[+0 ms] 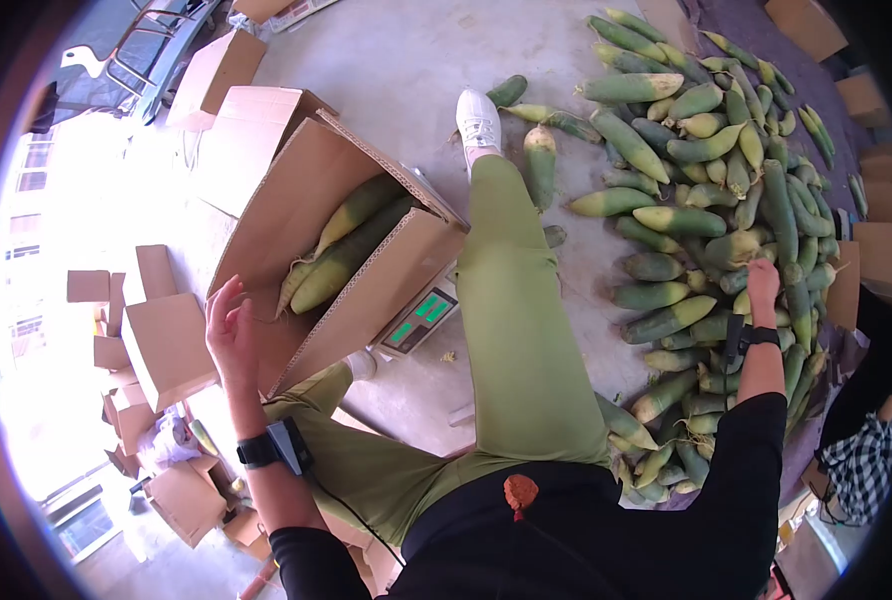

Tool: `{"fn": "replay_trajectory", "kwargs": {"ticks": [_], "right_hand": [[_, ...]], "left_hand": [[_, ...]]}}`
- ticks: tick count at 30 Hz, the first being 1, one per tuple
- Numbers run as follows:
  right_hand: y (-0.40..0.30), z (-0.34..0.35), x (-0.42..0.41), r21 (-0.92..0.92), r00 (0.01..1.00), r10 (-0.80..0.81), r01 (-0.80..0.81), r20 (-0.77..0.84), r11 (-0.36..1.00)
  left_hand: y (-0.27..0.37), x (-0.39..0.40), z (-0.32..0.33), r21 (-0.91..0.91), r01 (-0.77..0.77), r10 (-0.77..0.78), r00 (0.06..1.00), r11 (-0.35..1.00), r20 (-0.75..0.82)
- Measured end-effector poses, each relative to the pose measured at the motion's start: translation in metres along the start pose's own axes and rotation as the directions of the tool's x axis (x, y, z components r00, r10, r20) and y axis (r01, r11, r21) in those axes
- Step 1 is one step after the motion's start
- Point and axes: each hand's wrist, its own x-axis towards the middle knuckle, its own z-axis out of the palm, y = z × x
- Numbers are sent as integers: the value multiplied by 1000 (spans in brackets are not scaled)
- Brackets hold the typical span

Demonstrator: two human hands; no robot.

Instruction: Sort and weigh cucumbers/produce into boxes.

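Note:
My left hand (230, 337) is raised at the near left rim of an open cardboard box (375, 289), its fingers loosely apart and holding nothing. Inside the box lie at least two long green radishes (333, 274), side by side. Under the box's right side shows a digital scale (420, 319) with a lit green display. To the right, my right hand (762, 283) reaches over a large pile of green radishes (678, 221), with its fingers curled down against them. A pale-ended radish (732, 249) lies right beside those fingers. Whether they grip one is hidden by the hand.
My leg in green trousers (521, 330) stands between box and pile. Several loose radishes (540, 165) lie on the concrete floor near my white shoe (479, 120). More cardboard boxes (168, 349) stand at left. At far right is another person in a checked garment (862, 469).

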Motion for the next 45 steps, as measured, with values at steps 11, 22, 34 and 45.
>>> {"fn": "replay_trajectory", "kwargs": {"ticks": [11, 22, 34, 45], "right_hand": [[-259, -122, -99, 100, 824, -554, 565, -118, 819], [-539, -148, -227, 611, 569, -657, 765, -494, 204], [-541, -55, -293, 492, 424, -862, 833, -277, 252], [-252, -25, -188, 643, 993, -122, 89, 6, 760]], "left_hand": [[-13, -10, -2, -184, 7, 1, 999, 983, 44], [-41, -31, -10, -269, 32, 11, 988, 963, 156], [-50, -28, -4, -203, 105, -54, 969, 974, 240], [-67, -18, 4, -121, 78, -55, 981, 990, 186]]}}
